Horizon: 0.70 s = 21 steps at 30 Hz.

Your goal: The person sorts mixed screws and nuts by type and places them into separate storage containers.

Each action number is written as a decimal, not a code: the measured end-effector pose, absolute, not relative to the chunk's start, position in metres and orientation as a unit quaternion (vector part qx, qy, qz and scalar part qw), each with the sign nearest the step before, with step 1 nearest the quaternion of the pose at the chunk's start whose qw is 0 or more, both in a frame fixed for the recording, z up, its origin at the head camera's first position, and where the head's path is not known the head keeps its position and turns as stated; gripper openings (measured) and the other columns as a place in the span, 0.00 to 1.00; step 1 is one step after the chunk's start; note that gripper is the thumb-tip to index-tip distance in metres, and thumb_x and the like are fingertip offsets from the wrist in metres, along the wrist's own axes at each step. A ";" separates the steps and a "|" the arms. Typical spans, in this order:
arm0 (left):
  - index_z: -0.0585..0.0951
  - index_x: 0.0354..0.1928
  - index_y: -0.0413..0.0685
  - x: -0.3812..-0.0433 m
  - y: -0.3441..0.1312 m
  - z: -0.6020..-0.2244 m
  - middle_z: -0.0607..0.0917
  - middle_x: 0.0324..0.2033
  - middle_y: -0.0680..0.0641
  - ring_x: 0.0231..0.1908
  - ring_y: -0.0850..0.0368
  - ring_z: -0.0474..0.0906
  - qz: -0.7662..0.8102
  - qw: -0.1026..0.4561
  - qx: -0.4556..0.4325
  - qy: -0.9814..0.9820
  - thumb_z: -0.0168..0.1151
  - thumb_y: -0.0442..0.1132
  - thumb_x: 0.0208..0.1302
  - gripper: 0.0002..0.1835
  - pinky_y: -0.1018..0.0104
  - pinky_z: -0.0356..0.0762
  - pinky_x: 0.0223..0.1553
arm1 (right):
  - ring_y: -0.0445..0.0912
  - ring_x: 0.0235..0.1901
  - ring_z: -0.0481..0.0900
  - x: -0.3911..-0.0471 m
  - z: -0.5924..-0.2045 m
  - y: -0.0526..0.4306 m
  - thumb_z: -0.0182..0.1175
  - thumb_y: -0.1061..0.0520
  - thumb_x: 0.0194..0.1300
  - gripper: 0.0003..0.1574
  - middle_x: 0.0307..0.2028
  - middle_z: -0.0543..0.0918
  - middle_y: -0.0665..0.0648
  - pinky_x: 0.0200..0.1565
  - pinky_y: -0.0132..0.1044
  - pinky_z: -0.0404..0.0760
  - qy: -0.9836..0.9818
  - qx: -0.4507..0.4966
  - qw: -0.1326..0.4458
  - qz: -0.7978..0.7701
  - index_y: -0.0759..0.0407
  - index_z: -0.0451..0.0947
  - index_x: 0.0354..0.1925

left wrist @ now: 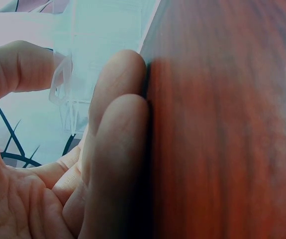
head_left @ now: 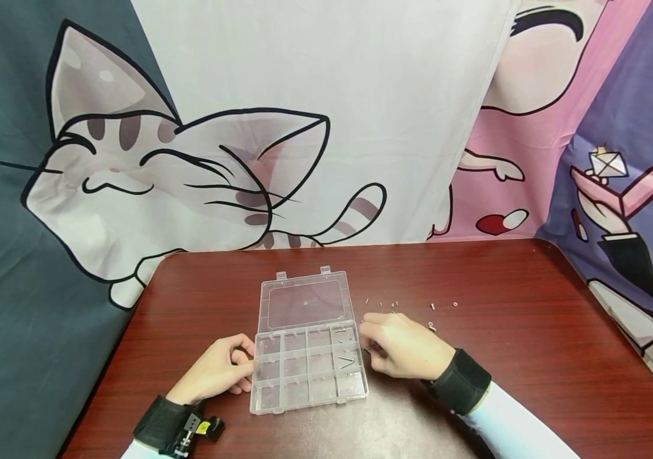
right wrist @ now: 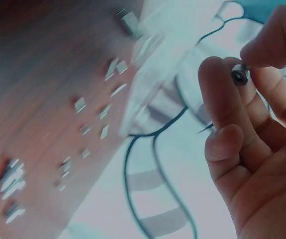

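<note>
Steadying one box, it seems, the left hand holds its edge; one lid lies back, leaving compartments reachable. Right of the box, the right hand pinches what looks like one screw; beyond that hand lie at least ten metal bits.

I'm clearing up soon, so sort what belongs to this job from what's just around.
Likely the job:
clear box at the left hand
small metal part in the right hand
scattered metal pieces

Just around:
cat-print cloth
black wrist straps
</note>
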<state>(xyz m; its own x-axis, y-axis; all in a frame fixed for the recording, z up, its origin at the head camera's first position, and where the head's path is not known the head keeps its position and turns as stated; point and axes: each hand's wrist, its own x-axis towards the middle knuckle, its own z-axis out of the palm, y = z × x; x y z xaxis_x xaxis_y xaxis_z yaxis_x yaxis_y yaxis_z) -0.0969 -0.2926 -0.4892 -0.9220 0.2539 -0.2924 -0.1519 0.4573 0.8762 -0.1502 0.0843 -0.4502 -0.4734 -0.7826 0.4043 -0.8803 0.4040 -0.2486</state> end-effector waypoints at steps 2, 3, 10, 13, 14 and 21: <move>0.73 0.44 0.35 -0.097 -0.293 -0.489 0.83 0.22 0.39 0.21 0.47 0.83 0.519 0.196 0.032 0.831 0.63 0.38 0.61 0.16 0.55 0.82 0.24 | 0.30 0.24 0.64 -0.144 -0.447 0.078 0.60 0.63 0.40 0.15 0.26 0.66 0.40 0.26 0.20 0.63 -0.821 0.512 0.117 0.222 0.48 0.69 0.27; 0.73 0.44 0.35 -0.097 -0.293 -0.489 0.83 0.22 0.39 0.21 0.47 0.83 0.520 0.197 0.032 0.831 0.63 0.38 0.61 0.16 0.55 0.82 0.24 | 0.30 0.25 0.63 -0.141 -0.445 0.076 0.60 0.64 0.40 0.15 0.26 0.66 0.40 0.27 0.20 0.63 -0.817 0.518 0.118 0.224 0.48 0.69 0.27; 0.73 0.44 0.34 -0.097 -0.293 -0.488 0.83 0.22 0.39 0.22 0.47 0.83 0.521 0.198 0.033 0.830 0.63 0.39 0.61 0.16 0.54 0.82 0.24 | 0.30 0.26 0.62 -0.124 -0.437 0.063 0.61 0.64 0.40 0.16 0.27 0.65 0.40 0.28 0.20 0.63 -0.794 0.551 0.115 0.229 0.48 0.68 0.27; 0.73 0.44 0.35 -0.097 -0.293 -0.489 0.83 0.22 0.39 0.22 0.47 0.83 0.520 0.198 0.032 0.830 0.63 0.39 0.61 0.16 0.54 0.82 0.24 | 0.30 0.26 0.63 -0.119 -0.435 0.061 0.61 0.64 0.41 0.15 0.27 0.66 0.40 0.29 0.20 0.64 -0.793 0.554 0.111 0.228 0.49 0.70 0.29; 0.73 0.44 0.35 -0.097 -0.293 -0.489 0.83 0.22 0.40 0.21 0.47 0.83 0.520 0.197 0.032 0.830 0.63 0.39 0.61 0.16 0.54 0.82 0.24 | 0.30 0.26 0.63 -0.118 -0.435 0.060 0.62 0.63 0.41 0.15 0.27 0.66 0.39 0.29 0.20 0.64 -0.793 0.555 0.110 0.227 0.49 0.70 0.29; 0.73 0.43 0.35 -0.097 -0.292 -0.489 0.83 0.22 0.40 0.21 0.47 0.83 0.518 0.195 0.029 0.833 0.63 0.38 0.61 0.15 0.55 0.82 0.23 | 0.30 0.26 0.61 -0.116 -0.433 0.054 0.62 0.64 0.42 0.17 0.27 0.63 0.39 0.29 0.20 0.63 -0.784 0.566 0.117 0.227 0.48 0.68 0.29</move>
